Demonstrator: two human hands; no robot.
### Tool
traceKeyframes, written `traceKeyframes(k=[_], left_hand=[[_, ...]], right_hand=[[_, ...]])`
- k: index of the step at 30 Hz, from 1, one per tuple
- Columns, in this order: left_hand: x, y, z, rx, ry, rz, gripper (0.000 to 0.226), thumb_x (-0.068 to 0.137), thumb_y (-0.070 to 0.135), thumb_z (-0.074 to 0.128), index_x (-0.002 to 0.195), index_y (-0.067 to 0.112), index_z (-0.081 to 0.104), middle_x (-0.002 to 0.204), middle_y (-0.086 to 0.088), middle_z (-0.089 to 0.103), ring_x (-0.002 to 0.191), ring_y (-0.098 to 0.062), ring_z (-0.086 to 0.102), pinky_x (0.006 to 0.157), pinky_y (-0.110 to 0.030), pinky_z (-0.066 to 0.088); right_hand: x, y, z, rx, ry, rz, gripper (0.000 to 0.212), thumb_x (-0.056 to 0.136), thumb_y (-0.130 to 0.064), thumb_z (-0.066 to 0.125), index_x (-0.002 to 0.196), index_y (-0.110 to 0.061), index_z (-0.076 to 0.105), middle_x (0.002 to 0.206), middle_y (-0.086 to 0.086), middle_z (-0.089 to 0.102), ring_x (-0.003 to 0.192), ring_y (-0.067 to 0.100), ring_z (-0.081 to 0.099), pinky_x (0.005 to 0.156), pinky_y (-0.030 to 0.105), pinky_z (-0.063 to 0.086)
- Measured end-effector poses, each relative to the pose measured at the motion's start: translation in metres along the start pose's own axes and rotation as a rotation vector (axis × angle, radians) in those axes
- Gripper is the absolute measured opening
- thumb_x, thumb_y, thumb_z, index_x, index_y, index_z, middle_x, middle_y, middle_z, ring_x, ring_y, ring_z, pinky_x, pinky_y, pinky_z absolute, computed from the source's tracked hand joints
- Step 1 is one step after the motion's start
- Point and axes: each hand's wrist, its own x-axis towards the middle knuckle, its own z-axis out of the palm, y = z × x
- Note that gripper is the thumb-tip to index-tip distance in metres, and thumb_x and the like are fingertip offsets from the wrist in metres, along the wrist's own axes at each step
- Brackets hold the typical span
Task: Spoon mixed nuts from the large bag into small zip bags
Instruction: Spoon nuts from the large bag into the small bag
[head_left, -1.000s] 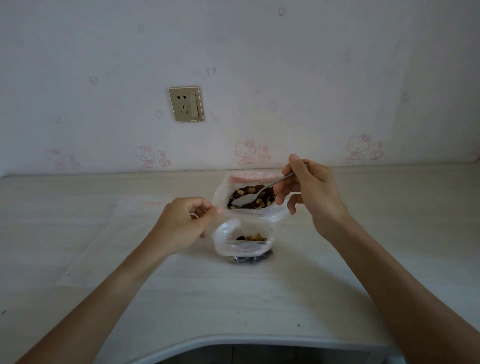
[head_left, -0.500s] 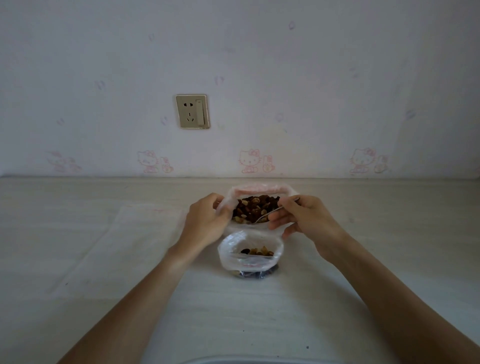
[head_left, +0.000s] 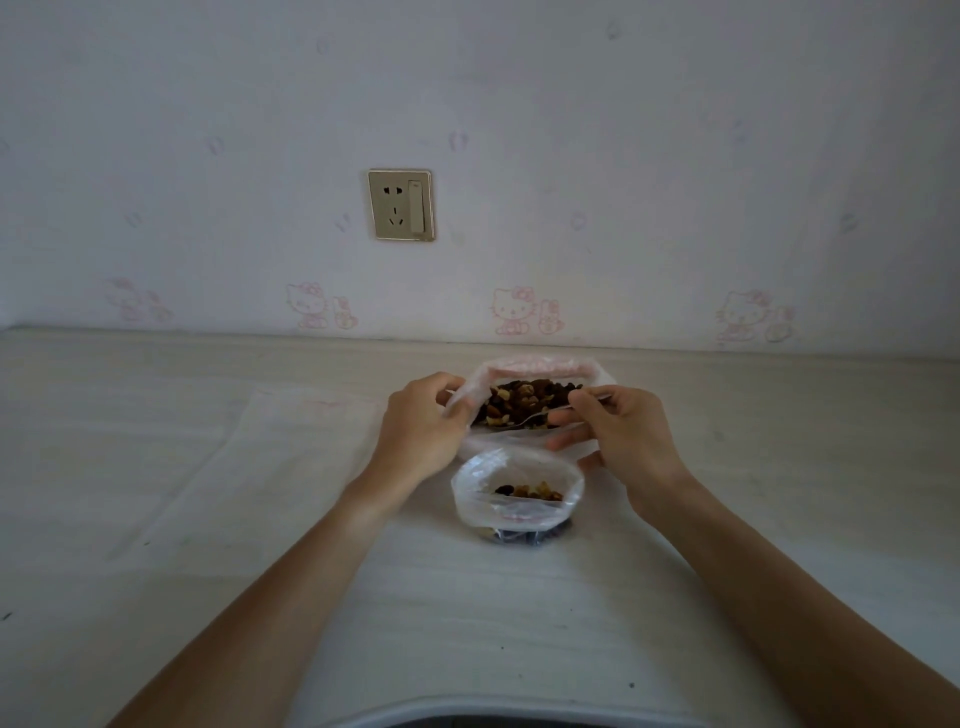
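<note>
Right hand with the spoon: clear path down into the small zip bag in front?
Probably yes. The small clear zip bag stands open-mouthed just in front of the large clear bag of mixed nuts, right beside the right hand holding the metal spoon. Nothing lies between them.

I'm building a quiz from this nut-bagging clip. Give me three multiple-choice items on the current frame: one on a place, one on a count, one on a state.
1. Where does the small clear zip bag stand?
A. Nearer the person than the large clear bag of mixed nuts
B. Behind the large bag, by the wall
C. Far left on the table

2. How many bags with nuts showing inside are in view?
A. One
B. Two
C. Four

3. How does the small bag's mouth stand?
A. Zipped
B. Open
C. Folded flat

Answers: 1 A, it sits just in front of the large bag. 2 B, only these two show nuts. 3 B, nuts are visible through its wide mouth while the left hand grips the large bag's rim and the right hand holds the metal spoon.
</note>
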Motion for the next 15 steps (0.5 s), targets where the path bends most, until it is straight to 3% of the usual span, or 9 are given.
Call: traceKeyframes(k=[6,15], left_hand=[[0.002,-0.002,0.005,-0.003,0.005,0.017,0.018,0.101,0.029,0.063,0.113,0.023,0.075,0.102,0.010,0.074,0.084,0.008,0.059,0.062,-0.004,0.041],[0.001,-0.003,0.011,-0.132,0.108,0.040,0.023,0.102,0.032,0.061,0.116,0.022,0.075,0.092,0.025,0.066,0.086,0.021,0.059,0.071,-0.004,0.046]], right_hand=[[0.000,0.001,0.003,-0.032,-0.046,-0.010,0.016,0.103,-0.017,0.061,0.100,-0.009,0.074,0.085,0.005,0.080,0.065,0.025,0.076,0.047,0.028,0.056],[0.001,-0.005,-0.005,0.132,-0.040,0.096,0.018,0.104,-0.016,0.058,0.108,-0.004,0.071,0.092,0.008,0.080,0.070,0.023,0.077,0.045,0.025,0.052]])
